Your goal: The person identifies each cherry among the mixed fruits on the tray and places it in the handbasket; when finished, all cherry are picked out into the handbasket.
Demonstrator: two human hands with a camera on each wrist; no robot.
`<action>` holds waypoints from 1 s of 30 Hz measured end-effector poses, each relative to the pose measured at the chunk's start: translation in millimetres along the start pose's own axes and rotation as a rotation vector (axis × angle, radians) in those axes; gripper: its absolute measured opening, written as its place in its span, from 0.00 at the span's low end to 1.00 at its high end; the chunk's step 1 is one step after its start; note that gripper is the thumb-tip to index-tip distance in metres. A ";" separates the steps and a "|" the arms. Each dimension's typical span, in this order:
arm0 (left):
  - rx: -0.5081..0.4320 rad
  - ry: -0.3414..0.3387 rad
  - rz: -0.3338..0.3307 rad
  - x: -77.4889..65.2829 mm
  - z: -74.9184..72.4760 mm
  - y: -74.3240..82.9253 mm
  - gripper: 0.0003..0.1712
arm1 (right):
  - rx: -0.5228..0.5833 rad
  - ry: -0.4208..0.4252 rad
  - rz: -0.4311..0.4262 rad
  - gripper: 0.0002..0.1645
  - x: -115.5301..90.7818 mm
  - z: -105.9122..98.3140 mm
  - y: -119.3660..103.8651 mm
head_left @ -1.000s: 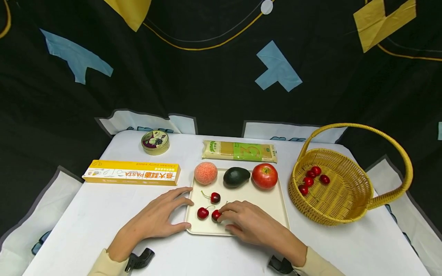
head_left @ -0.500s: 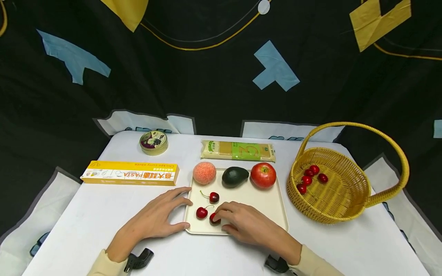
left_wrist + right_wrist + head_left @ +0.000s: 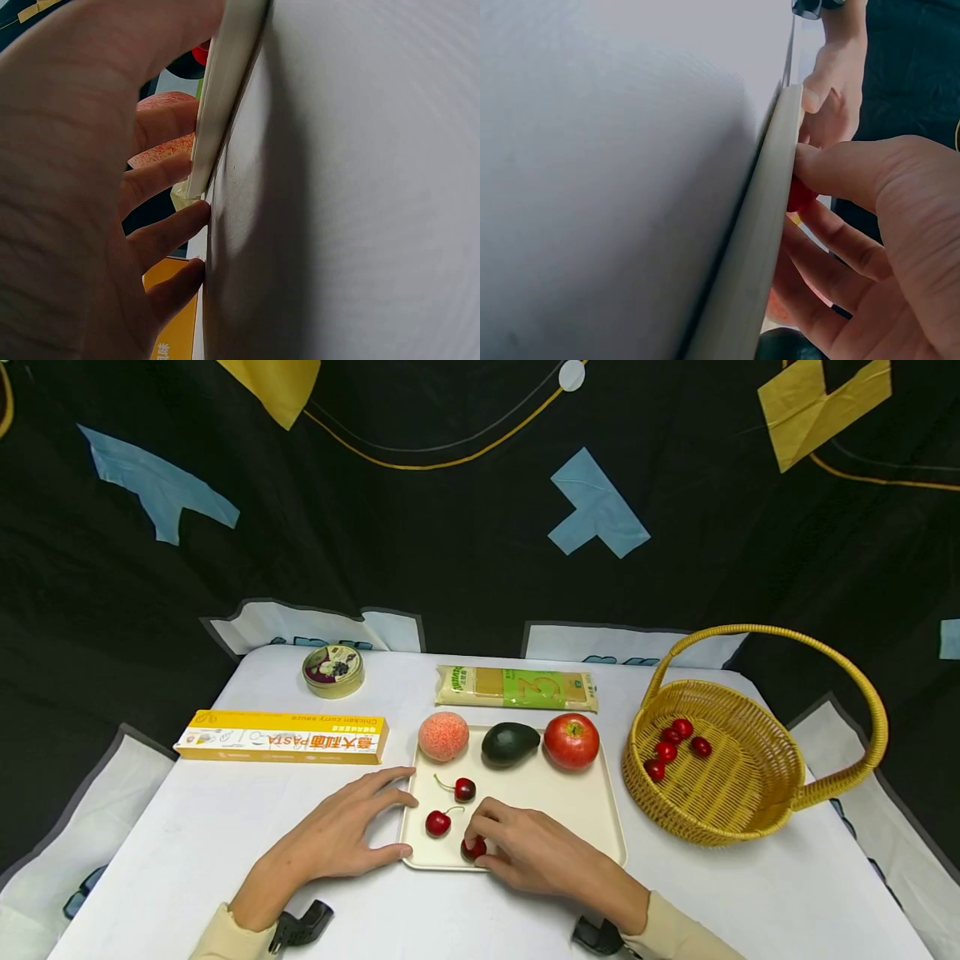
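Note:
My right hand (image 3: 536, 847) pinches a dark red cherry (image 3: 472, 850) between thumb and fingers, low over the front part of a cream tray (image 3: 585, 810). In the right wrist view that cherry (image 3: 802, 196) shows between the thumb and a finger. Straight, spread fingers of my left hand (image 3: 341, 827) touch the tray's left rim. Two more stemmed cherries lie on the tray: an upper cherry (image 3: 465, 789) and a lower cherry (image 3: 438, 823). Along its back rest a rough pink-orange ball-shaped fruit (image 3: 444, 737), an avocado (image 3: 510, 744) and a red apple (image 3: 572, 742).
A yellow wicker basket (image 3: 720, 802) with a tall handle stands right of the tray, several cherries (image 3: 665, 752) inside. Behind the tray lies a noodle packet (image 3: 517, 687). A pasta box (image 3: 281, 737) and a round tin (image 3: 333, 671) are at the left.
The cherry at my right fingertips has shifted slightly toward the tray's front edge, and the thumb and fingers have closed on it. My left hand stays at the tray's rim.

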State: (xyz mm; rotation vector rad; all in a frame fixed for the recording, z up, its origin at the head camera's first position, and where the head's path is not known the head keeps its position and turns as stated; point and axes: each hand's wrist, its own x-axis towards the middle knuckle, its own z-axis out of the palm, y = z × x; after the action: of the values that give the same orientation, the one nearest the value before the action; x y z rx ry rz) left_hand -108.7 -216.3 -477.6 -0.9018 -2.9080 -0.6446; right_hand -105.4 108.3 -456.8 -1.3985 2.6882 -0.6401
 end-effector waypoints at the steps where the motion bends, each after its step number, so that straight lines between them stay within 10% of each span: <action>1: 0.001 0.000 -0.002 -0.4 -0.2 -0.1 0.30 | 0.002 -0.005 0.003 0.15 0.1 -0.1 0.0; 10: -0.007 0.010 0.000 -0.7 -0.3 -0.3 0.30 | -0.008 0.018 -0.008 0.15 -4.1 -6.2 4.8; 30: -0.006 -0.006 -0.018 -0.2 0.4 -0.2 0.29 | -0.120 0.401 0.104 0.27 -59.3 -76.9 53.5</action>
State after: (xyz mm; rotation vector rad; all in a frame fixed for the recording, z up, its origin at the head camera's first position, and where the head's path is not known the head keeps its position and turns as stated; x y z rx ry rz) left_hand -108.6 -216.4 -478.0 -0.8802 -2.9247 -0.6532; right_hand -129.1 208.5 -415.6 -1.2565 3.1305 -0.8425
